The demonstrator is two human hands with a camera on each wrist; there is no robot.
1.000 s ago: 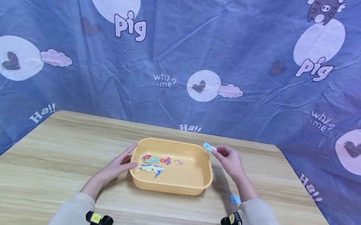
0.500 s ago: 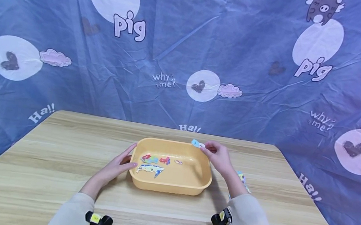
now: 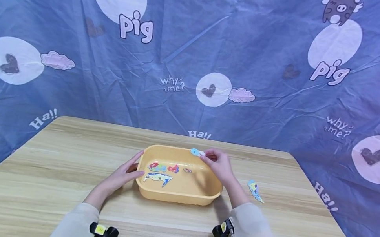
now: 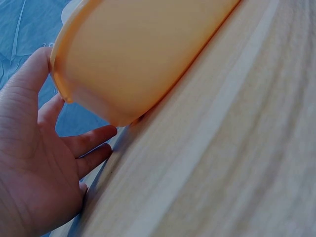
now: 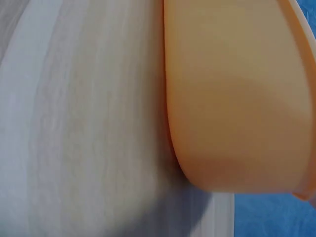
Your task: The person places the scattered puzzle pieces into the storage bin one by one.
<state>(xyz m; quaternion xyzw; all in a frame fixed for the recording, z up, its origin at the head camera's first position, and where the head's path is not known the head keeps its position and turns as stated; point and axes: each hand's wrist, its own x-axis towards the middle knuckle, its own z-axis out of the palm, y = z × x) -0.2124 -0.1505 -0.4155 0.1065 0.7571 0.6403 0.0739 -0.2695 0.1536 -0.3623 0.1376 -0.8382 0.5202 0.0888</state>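
A yellow-orange plastic basin (image 3: 180, 198) sits on the table. My left hand (image 3: 122, 177) holds its left side; the left wrist view shows the thumb over the basin's rim (image 4: 61, 59) and the other fingers spread along the outside. My right hand (image 3: 218, 164) is above the basin's back right part, pinching a small flat light-blue and white cutout (image 3: 195, 152) between thumb and fingers. Inside the basin lie a red and green cutout (image 3: 157, 167), a red one (image 3: 173, 168), a tiny one (image 3: 187, 170) and a white and blue fish-shaped one (image 3: 158, 177). The right wrist view shows only the basin's outer wall (image 5: 237, 98).
A blue and yellow flat cutout (image 3: 255, 190) lies on the wooden table (image 3: 64, 158), to the right of the basin. Behind the table hangs a blue printed cloth (image 3: 184, 46). Each sleeve carries a black wrist camera, such as the left one (image 3: 104, 233).
My right hand has moved left with the light-blue cutout, from the basin's right corner to over its back part. The cutout on the right has come into full view. The left hand stays put.
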